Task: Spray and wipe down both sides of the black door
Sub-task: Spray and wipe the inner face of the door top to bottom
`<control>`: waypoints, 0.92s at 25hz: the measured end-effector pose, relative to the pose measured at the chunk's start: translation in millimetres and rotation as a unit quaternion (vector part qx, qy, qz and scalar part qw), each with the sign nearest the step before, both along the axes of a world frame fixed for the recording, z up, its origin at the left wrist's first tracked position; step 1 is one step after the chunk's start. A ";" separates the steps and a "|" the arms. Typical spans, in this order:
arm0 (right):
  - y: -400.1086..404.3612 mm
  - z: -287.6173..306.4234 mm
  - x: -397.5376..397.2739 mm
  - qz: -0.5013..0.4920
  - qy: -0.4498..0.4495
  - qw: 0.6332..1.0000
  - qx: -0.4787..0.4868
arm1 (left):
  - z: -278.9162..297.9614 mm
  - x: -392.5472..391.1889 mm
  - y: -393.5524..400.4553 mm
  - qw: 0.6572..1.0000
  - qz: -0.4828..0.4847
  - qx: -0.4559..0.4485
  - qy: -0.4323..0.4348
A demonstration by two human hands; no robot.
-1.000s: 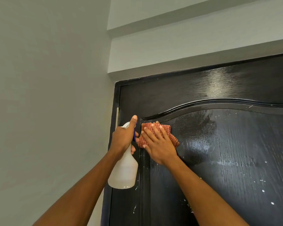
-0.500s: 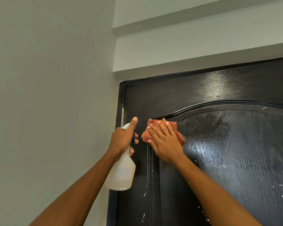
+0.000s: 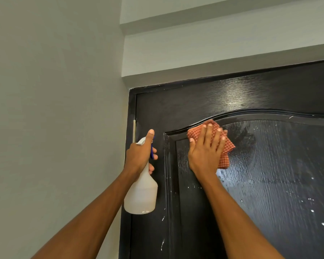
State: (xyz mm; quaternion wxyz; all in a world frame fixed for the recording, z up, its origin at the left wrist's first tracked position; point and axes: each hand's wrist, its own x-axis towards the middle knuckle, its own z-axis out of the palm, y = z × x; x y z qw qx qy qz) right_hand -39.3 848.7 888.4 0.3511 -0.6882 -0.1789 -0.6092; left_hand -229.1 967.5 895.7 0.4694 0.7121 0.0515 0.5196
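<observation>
The black door [image 3: 269, 184] fills the right half of the view, glossy with an arched raised panel, wet streaks and white droplets. My right hand [image 3: 206, 152] presses an orange checked cloth [image 3: 226, 146] flat against the upper left corner of that panel, fingers spread and straight. My left hand [image 3: 140, 154] grips the neck of a white spray bottle [image 3: 141, 195] with a blue trigger, held up beside the door's left edge. The bottle hangs below the hand, in front of the door's left stile.
A grey wall [image 3: 54, 109] runs along the left, meeting the black door frame [image 3: 131, 109]. A metal hinge pin [image 3: 134, 130] shows on the frame just above my left hand. Grey ledges [image 3: 213, 68] step out above the door.
My right hand has slid the cloth to the right and slightly up along the arched panel edge. The left hand keeps the bottle beside the frame. The view has shifted a little.
</observation>
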 end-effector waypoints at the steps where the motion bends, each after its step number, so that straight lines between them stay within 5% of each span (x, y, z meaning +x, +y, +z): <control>1: 17.5 0.8 -8.6 0.007 -0.006 0.999 -0.031 | 0.2 -0.9 1.7 1.000 0.004 -0.007 -0.006; 5: 71.6 -2.0 -26.2 0.018 -0.075 0.974 -0.211 | -5.0 -5.4 11.3 0.999 0.021 -0.020 -0.022; 14: 69.5 32.4 -26.4 0.001 -0.104 0.964 -0.243 | -9.0 1.2 12.8 0.999 0.025 -0.023 -0.022; 23: 46.9 -113.6 -17.6 -0.005 -0.123 0.948 -0.293 | -35.7 -9.7 17.3 0.999 0.019 -0.027 -0.001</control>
